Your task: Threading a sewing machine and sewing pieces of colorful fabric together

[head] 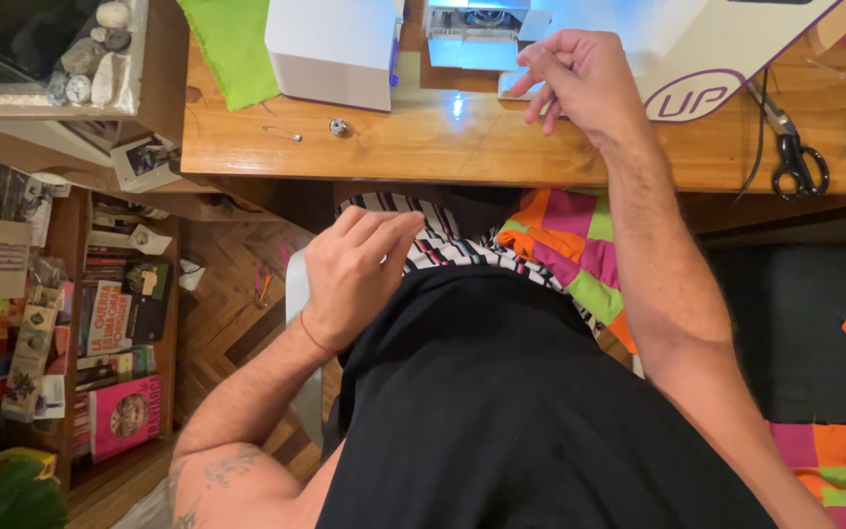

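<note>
Your right hand (580, 83) was raised over the table (462, 147) in the upper middle of the frame, just in front of the white sewing machine (345, 49); its fingers were curled loosely together, thumb and forefinger close at the tips, though you could not tell whether they pinched anything; the machine's lamp lit the needle area just left of that hand. Your left hand (354, 274) rested lower, at centre frame, fingers pressed together and bent down onto the striped fabric (452, 245) in your lap, touching it rather than gripping it; a patchwork cloth (570, 245) of orange, pink and green lay just beside the stripes, under your right forearm. On the table, black-handled scissors (790, 147) lay at the upper right, well apart from both hands; a safety pin (283, 132) and a small bobbin (339, 126) sat left of the machine's base; a green cloth (232, 44) hung near the upper left.
</note>
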